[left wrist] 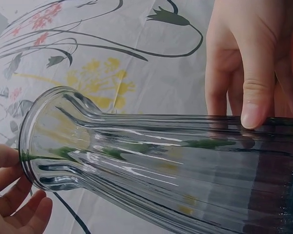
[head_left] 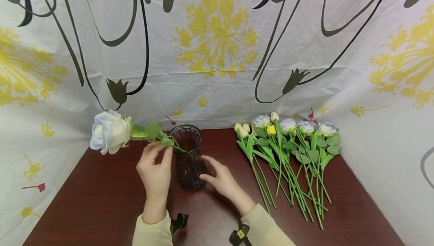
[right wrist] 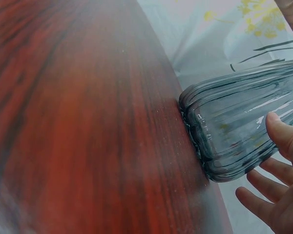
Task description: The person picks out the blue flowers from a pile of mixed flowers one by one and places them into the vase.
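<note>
A pale blue-white artificial rose [head_left: 110, 132] leans far to the left, its leafy stem running over the vase's rim. My left hand [head_left: 156, 172] pinches that stem beside the rim. The dark, ribbed glass vase [head_left: 189, 168] stands upright on the table. Through its glass, the left wrist view shows the green lower stem [left wrist: 207, 144] inside. My right hand [head_left: 222, 180] holds the vase from the right, with the thumb [left wrist: 254, 107] on the near side and the fingers reaching behind. The right wrist view shows the vase base [right wrist: 200, 141] on the table.
Several loose artificial flowers lie on the right of the dark red wooden table [head_left: 101, 200], including a yellow tulip [head_left: 271, 130], white tulips [head_left: 244, 132] and pale blue-white blooms [head_left: 288, 125]. A printed white cloth [head_left: 217, 103] hangs behind the table and along both sides.
</note>
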`<move>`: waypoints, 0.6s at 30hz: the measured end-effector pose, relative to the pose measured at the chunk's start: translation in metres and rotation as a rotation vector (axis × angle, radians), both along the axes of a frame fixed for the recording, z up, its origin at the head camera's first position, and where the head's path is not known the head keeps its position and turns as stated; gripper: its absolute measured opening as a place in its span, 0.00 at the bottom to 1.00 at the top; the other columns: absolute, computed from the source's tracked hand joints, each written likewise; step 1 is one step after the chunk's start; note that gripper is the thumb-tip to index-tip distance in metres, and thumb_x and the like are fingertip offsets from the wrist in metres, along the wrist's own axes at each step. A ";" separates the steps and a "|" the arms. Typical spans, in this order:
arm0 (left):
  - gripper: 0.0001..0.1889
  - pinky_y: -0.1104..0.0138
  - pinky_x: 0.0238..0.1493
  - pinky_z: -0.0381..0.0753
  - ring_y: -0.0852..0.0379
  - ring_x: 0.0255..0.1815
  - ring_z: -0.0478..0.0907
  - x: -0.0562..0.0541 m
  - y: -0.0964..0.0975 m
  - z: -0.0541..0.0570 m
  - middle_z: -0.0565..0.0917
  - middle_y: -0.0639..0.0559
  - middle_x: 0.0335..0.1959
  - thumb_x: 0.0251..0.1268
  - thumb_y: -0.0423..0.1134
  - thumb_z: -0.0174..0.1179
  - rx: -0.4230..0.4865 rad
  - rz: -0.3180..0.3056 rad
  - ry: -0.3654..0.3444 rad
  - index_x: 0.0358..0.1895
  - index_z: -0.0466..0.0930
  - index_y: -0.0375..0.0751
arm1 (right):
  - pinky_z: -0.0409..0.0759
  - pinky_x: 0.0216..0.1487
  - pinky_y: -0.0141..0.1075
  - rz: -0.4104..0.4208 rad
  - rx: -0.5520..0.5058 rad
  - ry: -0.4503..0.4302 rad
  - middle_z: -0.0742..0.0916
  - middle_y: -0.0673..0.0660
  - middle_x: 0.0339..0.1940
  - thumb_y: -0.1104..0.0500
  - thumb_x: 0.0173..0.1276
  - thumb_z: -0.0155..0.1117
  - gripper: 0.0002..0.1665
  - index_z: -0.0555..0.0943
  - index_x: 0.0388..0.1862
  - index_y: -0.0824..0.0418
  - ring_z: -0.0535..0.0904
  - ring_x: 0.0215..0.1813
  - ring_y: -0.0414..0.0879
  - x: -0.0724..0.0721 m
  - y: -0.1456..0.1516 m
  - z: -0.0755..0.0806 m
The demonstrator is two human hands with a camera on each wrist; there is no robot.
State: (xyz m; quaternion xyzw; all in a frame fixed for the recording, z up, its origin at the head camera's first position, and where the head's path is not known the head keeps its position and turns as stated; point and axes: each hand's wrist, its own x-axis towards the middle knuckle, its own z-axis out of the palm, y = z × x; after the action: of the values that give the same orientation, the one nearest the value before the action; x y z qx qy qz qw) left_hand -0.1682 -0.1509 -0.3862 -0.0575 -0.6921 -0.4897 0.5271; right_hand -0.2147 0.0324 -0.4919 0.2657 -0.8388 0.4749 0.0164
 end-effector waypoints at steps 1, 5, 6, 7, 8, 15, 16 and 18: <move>0.06 0.70 0.40 0.74 0.51 0.38 0.78 0.000 0.000 0.000 0.82 0.40 0.33 0.47 0.19 0.69 -0.001 -0.002 -0.001 0.29 0.85 0.30 | 0.72 0.60 0.45 0.000 0.000 -0.002 0.77 0.53 0.63 0.56 0.63 0.69 0.37 0.68 0.70 0.54 0.71 0.64 0.45 0.000 0.000 0.000; 0.07 0.67 0.35 0.74 0.57 0.35 0.77 0.001 0.002 0.003 0.82 0.39 0.32 0.45 0.17 0.68 -0.002 -0.003 0.002 0.27 0.83 0.28 | 0.72 0.60 0.45 0.000 0.001 -0.004 0.77 0.53 0.63 0.55 0.63 0.69 0.37 0.68 0.70 0.53 0.71 0.64 0.46 0.000 0.000 0.001; 0.07 0.68 0.34 0.74 0.57 0.34 0.77 0.003 0.004 0.006 0.82 0.38 0.31 0.45 0.15 0.68 0.002 -0.003 0.004 0.27 0.83 0.27 | 0.72 0.60 0.46 0.000 0.001 -0.003 0.77 0.53 0.63 0.55 0.63 0.69 0.37 0.68 0.70 0.53 0.71 0.64 0.46 0.000 0.001 0.001; 0.07 0.69 0.33 0.75 0.57 0.33 0.77 0.004 0.006 0.010 0.81 0.37 0.31 0.45 0.15 0.67 0.006 -0.002 0.005 0.26 0.82 0.26 | 0.72 0.60 0.46 -0.001 0.001 -0.002 0.78 0.54 0.63 0.55 0.63 0.69 0.37 0.68 0.70 0.53 0.71 0.64 0.46 0.000 0.001 0.001; 0.07 0.69 0.33 0.76 0.55 0.32 0.77 0.006 0.007 0.013 0.81 0.36 0.30 0.45 0.14 0.66 0.008 -0.001 0.005 0.26 0.81 0.25 | 0.72 0.60 0.46 -0.001 0.002 -0.001 0.78 0.54 0.63 0.55 0.63 0.69 0.37 0.68 0.70 0.53 0.71 0.64 0.46 0.000 0.001 0.001; 0.06 0.73 0.34 0.77 0.59 0.31 0.78 0.000 0.003 0.004 0.81 0.36 0.31 0.46 0.15 0.65 0.010 -0.025 0.022 0.28 0.81 0.24 | 0.71 0.61 0.45 -0.002 -0.005 0.003 0.78 0.54 0.63 0.56 0.62 0.70 0.36 0.69 0.69 0.53 0.71 0.64 0.46 0.000 0.001 0.002; 0.07 0.73 0.35 0.78 0.62 0.32 0.78 -0.003 0.000 -0.001 0.81 0.38 0.31 0.46 0.15 0.65 0.021 -0.044 0.022 0.29 0.81 0.24 | 0.71 0.61 0.46 -0.001 -0.007 0.005 0.78 0.54 0.63 0.57 0.62 0.70 0.36 0.69 0.69 0.53 0.71 0.64 0.46 0.000 0.001 0.002; 0.10 0.74 0.38 0.79 0.65 0.35 0.79 -0.008 -0.005 -0.010 0.82 0.41 0.33 0.46 0.16 0.65 0.041 -0.081 0.013 0.35 0.82 0.24 | 0.71 0.61 0.45 -0.001 -0.009 0.007 0.78 0.54 0.63 0.57 0.62 0.70 0.36 0.69 0.69 0.53 0.71 0.65 0.46 0.000 0.001 0.002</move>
State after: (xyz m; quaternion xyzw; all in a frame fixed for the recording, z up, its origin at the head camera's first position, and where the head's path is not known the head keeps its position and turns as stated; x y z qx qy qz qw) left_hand -0.1765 -0.1554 -0.3964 -0.0779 -0.6756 -0.5245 0.5123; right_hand -0.2147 0.0338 -0.4900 0.2669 -0.8368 0.4776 0.0206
